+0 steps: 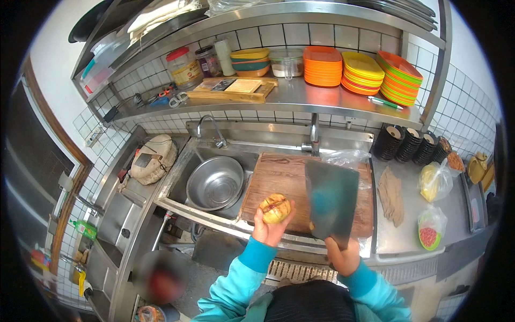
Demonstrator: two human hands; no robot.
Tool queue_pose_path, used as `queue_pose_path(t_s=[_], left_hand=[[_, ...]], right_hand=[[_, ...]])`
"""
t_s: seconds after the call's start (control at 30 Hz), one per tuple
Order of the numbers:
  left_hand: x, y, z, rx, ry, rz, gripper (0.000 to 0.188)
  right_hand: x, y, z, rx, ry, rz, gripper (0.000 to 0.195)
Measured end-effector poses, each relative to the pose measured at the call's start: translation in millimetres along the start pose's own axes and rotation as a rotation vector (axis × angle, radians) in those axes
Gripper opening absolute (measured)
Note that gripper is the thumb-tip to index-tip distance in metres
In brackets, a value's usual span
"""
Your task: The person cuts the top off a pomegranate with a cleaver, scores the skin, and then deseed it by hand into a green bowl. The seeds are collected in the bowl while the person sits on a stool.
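My left hand point(270, 230) grips a round yellow-brown vegetable point(275, 208) from below, its top marked with dark lines that look like cuts. I cannot tell its exact kind. In my right hand point(343, 256) is the handle of a broad-bladed cleaver point(333, 197), held with the blade pointing away from me. Both hands are above the near part of a brown wooden cutting board point(273, 171), which lies over the right part of the sink. The blade hides some of the board and is apart from the vegetable.
A steel basin point(215, 183) sits in the sink point(177, 189), left of the board. Clear plastic bags point(346, 157) lie at the board's far right. A brown cloth point(390, 196) and a green bowl point(429, 235) of pinkish food rest on the right counter. Overhead runs a steel shelf point(289, 94).
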State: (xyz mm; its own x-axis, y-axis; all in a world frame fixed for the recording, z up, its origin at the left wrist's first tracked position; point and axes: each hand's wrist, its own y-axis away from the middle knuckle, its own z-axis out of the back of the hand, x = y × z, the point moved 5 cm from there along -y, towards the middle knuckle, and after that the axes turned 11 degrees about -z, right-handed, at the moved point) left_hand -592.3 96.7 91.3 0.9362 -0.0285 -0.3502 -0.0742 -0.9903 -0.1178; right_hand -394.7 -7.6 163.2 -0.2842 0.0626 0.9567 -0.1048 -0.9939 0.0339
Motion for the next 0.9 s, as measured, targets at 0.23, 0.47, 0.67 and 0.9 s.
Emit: queue_pose_path(t_s=[0.23, 0.47, 0.67, 0.9], left_hand=[[-0.4, 10.4, -6.3, -0.024, -0.053, 0.091, 0.072], [4.5, 9.8, -7.3, 0.087, -0.028, 0.022, 0.067], [2.8, 11.5, -23.1, 0.118, -0.026, -0.064, 0.069], [-1.6, 16.4, -43.3, 0.183, -0.106, -0.157, 0.08]], right_hand=[[-1.3, -2.5, -10.3, 0.012, 0.058, 0.062, 0.013], [4.3, 2.5, -20.0, 0.047, 0.043, 0.1, 0.015], [7.3, 4.6, -20.6, 0.021, 0.059, 0.149, 0.015], [2.3, 7.8, -19.9, 0.025, 0.095, 0.173, 0.011]])
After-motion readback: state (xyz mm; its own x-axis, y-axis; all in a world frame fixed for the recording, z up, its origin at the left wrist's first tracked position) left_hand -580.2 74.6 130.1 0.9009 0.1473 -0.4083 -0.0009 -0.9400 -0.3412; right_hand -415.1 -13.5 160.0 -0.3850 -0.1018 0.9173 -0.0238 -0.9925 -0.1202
